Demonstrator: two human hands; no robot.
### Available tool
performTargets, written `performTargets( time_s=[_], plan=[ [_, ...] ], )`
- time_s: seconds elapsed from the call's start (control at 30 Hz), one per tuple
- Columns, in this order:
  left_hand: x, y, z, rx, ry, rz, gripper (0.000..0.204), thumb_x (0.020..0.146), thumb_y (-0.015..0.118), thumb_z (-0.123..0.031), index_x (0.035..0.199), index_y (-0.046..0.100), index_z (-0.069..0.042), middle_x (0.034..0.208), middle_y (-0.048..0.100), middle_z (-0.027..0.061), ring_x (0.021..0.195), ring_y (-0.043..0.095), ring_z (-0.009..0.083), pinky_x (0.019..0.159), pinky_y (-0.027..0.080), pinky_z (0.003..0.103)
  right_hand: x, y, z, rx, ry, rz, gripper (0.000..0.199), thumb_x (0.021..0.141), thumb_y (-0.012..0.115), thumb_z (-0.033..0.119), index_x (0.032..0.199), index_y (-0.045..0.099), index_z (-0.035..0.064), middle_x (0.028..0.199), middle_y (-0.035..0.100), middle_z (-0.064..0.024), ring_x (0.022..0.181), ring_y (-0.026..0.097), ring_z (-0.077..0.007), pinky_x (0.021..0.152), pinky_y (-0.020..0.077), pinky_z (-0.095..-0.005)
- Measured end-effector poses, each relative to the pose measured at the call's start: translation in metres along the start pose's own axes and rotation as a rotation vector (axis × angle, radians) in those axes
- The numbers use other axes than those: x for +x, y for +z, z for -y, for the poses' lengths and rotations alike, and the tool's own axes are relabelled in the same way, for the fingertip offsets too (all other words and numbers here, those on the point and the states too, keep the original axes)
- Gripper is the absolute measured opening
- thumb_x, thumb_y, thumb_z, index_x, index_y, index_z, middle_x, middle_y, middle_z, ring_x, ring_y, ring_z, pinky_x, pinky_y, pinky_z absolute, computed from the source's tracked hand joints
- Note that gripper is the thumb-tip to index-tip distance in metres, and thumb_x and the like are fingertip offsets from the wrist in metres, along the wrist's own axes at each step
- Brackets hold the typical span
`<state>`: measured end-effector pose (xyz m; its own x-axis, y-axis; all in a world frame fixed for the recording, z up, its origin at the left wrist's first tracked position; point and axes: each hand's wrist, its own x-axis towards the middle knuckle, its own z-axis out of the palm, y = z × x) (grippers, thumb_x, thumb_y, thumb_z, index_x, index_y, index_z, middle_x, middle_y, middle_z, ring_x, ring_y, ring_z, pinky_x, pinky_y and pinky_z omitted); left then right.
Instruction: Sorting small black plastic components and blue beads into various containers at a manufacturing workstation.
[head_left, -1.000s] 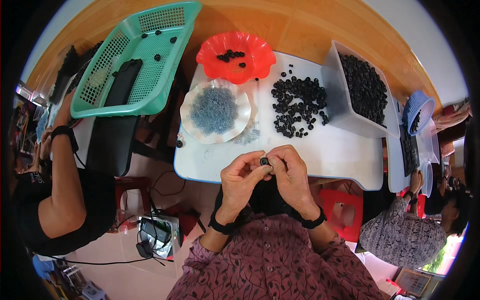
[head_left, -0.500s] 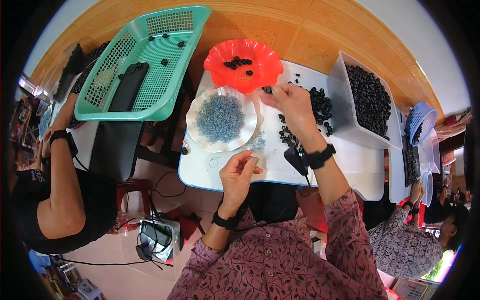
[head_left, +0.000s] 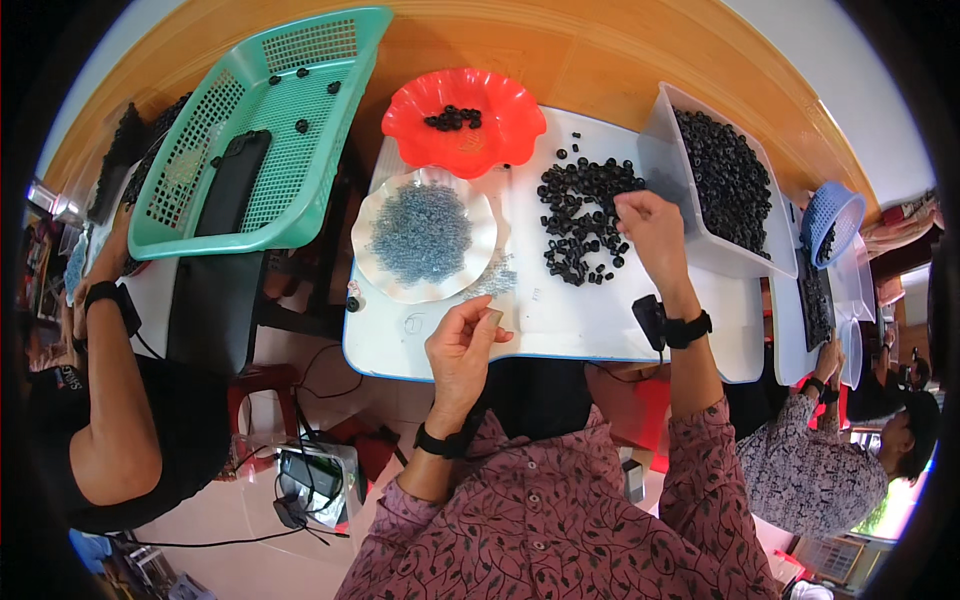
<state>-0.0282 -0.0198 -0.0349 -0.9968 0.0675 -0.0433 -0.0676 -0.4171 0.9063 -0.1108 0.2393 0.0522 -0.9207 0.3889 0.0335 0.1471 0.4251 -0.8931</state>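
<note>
My left hand [head_left: 462,350] hovers near the table's front edge, thumb and fingers pinched together; whatever may be between them is too small to see. Beyond it is a white wavy-rimmed dish [head_left: 368,268] with a heap of tiny translucent bluish beads [head_left: 420,232]. My right hand [head_left: 655,232] has its fingers bent together at the right side of a loose pile of small black cylindrical pieces [head_left: 575,235] on the white table. I cannot make out whether it pinches one. Several black pieces lie in a red wavy-rimmed bowl [head_left: 505,120] behind the dish.
A clear plastic bin [head_left: 672,170] full of black pieces stands right of the pile. At the left is a green mesh basket [head_left: 260,240] holding a dark flat case. Co-workers sit on both sides; one bare arm [head_left: 118,390] shows at the left.
My right hand has moved from beside the red bowl, where it held a black piece, rightward and nearer to the pile's right side. The red bowl holds more black pieces in a cluster. My left hand stays pinched.
</note>
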Motion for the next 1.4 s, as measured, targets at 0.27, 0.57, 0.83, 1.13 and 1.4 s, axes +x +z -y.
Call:
performTargets(
  time_s=[0.27, 0.57, 0.83, 1.13, 1.4],
  plan=[
    [-0.001, 0.002, -0.002, 0.03, 0.01, -0.029, 0.019, 0.092, 0.058, 0.001, 0.11, 0.059, 0.005, 0.087, 0.06, 0.0042, 0.072, 0.063, 0.0099, 0.07, 0.057, 0.026, -0.027, 0.008, -0.036, -0.401, -0.258, 0.02, 0.014, 0.08, 0.068, 0.01, 0.092, 0.07, 0.004, 0.086, 0.06, -0.014, 0.076, 0.062, -0.027, 0.068, 0.0497, -0.0362],
    [-0.002, 0.002, -0.002, 0.068, 0.024, -0.008, 0.023, 0.092, 0.059, -0.003, 0.114, 0.058, 0.005, 0.089, 0.059, 0.0048, 0.074, 0.061, 0.0107, 0.072, 0.058, 0.03, -0.033, 0.01, -0.038, -0.619, -0.26, 0.061, 0.022, 0.079, 0.068, 0.009, 0.101, 0.069, 0.0064, 0.086, 0.059, -0.0124, 0.078, 0.062, -0.0265, 0.07, 0.0491, -0.036],
    [-0.002, 0.001, -0.006, 0.051, 0.019, -0.009, 0.022, 0.092, 0.059, -0.004, 0.113, 0.059, 0.005, 0.089, 0.06, 0.0053, 0.074, 0.061, 0.0108, 0.073, 0.058, 0.031, -0.074, -0.002, -0.01, 0.462, 0.111, 0.387, 0.025, 0.084, 0.067, 0.004, 0.108, 0.066, -0.0015, 0.089, 0.067, -0.0029, 0.073, 0.054, -0.007, 0.064, 0.0431, -0.021],
    [-0.022, 0.014, -0.017, 0.022, -0.067, 0.061, 0.023, 0.094, 0.058, -0.007, 0.113, 0.06, 0.005, 0.093, 0.065, 0.0096, 0.076, 0.063, 0.0123, 0.072, 0.058, 0.03, -0.129, 0.02, 0.007, 0.484, 0.188, 0.466, 0.024, 0.083, 0.067, -0.001, 0.107, 0.067, 0.0002, 0.09, 0.066, -0.0038, 0.077, 0.056, -0.0065, 0.07, 0.0447, -0.0206],
    [-0.035, 0.012, -0.013, -0.083, -0.172, 0.176, 0.028, 0.092, 0.06, -0.005, 0.119, 0.058, 0.005, 0.097, 0.066, 0.0096, 0.081, 0.064, 0.0123, 0.073, 0.056, 0.025, -0.164, 0.047, 0.009, 0.078, -0.214, 0.37, 0.025, 0.08, 0.065, -0.005, 0.104, 0.067, 0.0023, 0.089, 0.06, -0.0071, 0.072, 0.062, -0.013, 0.064, 0.0503, -0.0239]
  ],
)
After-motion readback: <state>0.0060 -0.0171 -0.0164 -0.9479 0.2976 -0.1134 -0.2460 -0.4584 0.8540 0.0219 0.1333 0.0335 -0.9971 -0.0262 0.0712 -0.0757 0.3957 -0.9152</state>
